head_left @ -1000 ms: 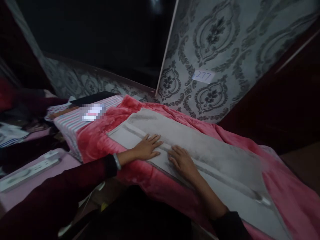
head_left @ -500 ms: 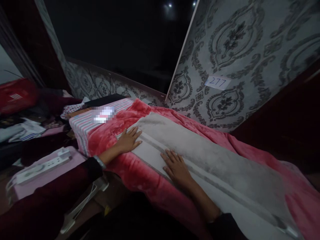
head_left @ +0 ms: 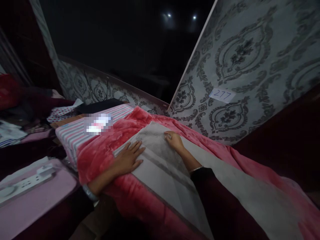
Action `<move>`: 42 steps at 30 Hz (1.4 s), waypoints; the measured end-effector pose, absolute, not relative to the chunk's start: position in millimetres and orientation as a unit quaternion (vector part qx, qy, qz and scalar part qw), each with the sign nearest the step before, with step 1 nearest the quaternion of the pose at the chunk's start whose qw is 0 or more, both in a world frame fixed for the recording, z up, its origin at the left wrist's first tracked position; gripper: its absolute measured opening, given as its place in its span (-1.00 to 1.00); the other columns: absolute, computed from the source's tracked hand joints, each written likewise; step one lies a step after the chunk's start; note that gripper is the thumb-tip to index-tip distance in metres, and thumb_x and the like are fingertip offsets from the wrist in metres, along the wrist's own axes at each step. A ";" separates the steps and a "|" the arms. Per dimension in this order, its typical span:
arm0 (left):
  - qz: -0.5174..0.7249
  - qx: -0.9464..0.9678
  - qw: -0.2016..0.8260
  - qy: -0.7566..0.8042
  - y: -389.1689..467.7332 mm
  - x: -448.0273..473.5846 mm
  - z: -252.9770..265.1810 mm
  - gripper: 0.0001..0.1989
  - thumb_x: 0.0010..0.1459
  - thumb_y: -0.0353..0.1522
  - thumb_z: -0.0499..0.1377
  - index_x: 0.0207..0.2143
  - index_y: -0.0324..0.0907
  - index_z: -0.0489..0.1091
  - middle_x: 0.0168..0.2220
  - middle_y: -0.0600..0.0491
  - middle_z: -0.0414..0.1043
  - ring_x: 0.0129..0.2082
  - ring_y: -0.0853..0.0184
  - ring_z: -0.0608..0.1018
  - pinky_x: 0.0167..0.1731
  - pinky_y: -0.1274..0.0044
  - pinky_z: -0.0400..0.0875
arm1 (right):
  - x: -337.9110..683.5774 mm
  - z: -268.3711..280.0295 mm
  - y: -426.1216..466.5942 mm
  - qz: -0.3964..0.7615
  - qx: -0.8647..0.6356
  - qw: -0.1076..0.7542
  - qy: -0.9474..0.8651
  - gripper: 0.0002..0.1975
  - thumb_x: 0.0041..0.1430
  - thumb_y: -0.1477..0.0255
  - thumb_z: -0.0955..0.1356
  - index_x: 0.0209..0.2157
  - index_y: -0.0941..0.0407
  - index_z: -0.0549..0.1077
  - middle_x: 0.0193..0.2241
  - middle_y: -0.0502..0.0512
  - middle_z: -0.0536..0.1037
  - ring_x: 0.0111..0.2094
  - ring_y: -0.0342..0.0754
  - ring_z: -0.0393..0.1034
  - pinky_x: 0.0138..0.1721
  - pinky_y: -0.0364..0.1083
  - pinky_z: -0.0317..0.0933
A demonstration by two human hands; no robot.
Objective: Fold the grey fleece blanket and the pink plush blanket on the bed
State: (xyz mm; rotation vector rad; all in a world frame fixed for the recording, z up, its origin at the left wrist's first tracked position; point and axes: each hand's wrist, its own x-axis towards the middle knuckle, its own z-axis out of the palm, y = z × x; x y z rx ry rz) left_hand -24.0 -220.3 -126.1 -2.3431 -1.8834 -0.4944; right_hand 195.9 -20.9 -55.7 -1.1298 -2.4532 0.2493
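A long piece of grey cloth [head_left: 160, 170], folded lengthwise with a darker stripe along it, lies across a red plush blanket [head_left: 100, 155]. My left hand [head_left: 128, 158] rests flat on the cloth near its left end, fingers spread. Farther back, my right hand [head_left: 174, 140] has its fingers curled together at the cloth's upper part and seems to pinch the fabric there. Faint creases run through the cloth between the two hands. Its lower right part is partly hidden behind my right sleeve.
A striped cloth [head_left: 72, 133] with a blurred bright object [head_left: 98, 125] lies at the left. A power strip [head_left: 27, 183] sits on a pink surface [head_left: 50, 200] nearer to me. Behind are a large dark screen [head_left: 120, 43] and a patterned wall [head_left: 240, 60] with a paper label [head_left: 222, 95].
My right hand has moved from lying flat on the cloth's near strip to its upper part, fingers now curled. My left hand stays flat near the left end. The view has shifted slightly.
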 end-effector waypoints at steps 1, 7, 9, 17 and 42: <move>-0.169 -0.766 0.050 -0.618 -220.8 -23.9 -127.4 -0.40 0.37 -0.10 0.00 0.39 -0.07 0.20 0.45 -0.14 0.06 0.42 0.04 0.18 0.37 0.07 0.01 | 184.4 -55.0 -11.1 0.087 -0.417 0.205 -0.881 -0.64 0.25 0.54 0.32 0.04 0.10 0.57 0.08 0.18 0.60 0.13 0.03 0.47 0.19 0.04 0.28; -0.195 -0.763 0.054 -0.614 -223.4 -23.4 -135.5 -0.38 0.34 -0.11 0.05 0.40 -0.03 0.18 0.46 -0.11 0.03 0.43 0.01 0.16 0.37 0.03 0.04 | 129.0 -62.4 35.8 0.086 -0.444 0.163 -0.877 -0.63 0.28 0.47 0.35 0.11 0.16 0.52 0.11 0.25 0.57 0.13 0.06 0.46 0.15 -0.01 0.27; -0.200 -0.763 0.053 -0.612 -224.3 -23.2 -136.6 -0.37 0.34 -0.11 0.06 0.41 -0.01 0.16 0.46 -0.10 0.01 0.43 0.00 0.15 0.36 0.02 0.06 | 116.5 -66.9 44.6 0.085 -0.449 0.152 -0.876 -0.64 0.30 0.44 0.35 0.10 0.13 0.52 0.06 0.24 0.60 0.09 0.07 0.48 0.11 -0.02 0.29; -0.203 -0.763 0.066 -0.610 -227.7 -21.8 -137.3 -0.33 0.35 -0.09 0.04 0.45 0.05 0.05 0.47 -0.04 -0.04 0.44 0.03 0.13 0.35 0.04 0.14 | 95.8 -57.4 63.7 0.056 -0.483 0.172 -0.857 -0.69 0.41 0.41 0.23 0.02 0.14 0.54 -0.01 0.27 0.60 0.03 0.10 0.47 0.04 0.00 0.27; -0.200 -0.742 0.075 -0.636 -232.3 -17.0 -130.7 -0.36 0.31 -0.15 0.13 0.40 -0.01 0.16 0.47 -0.15 -0.03 0.44 0.00 0.12 0.35 0.06 0.10 | 113.0 -78.0 38.7 0.032 -0.425 0.143 -0.893 -0.56 0.39 0.38 0.23 0.23 0.16 0.40 0.25 0.32 0.41 0.29 0.13 0.21 0.27 0.11 0.07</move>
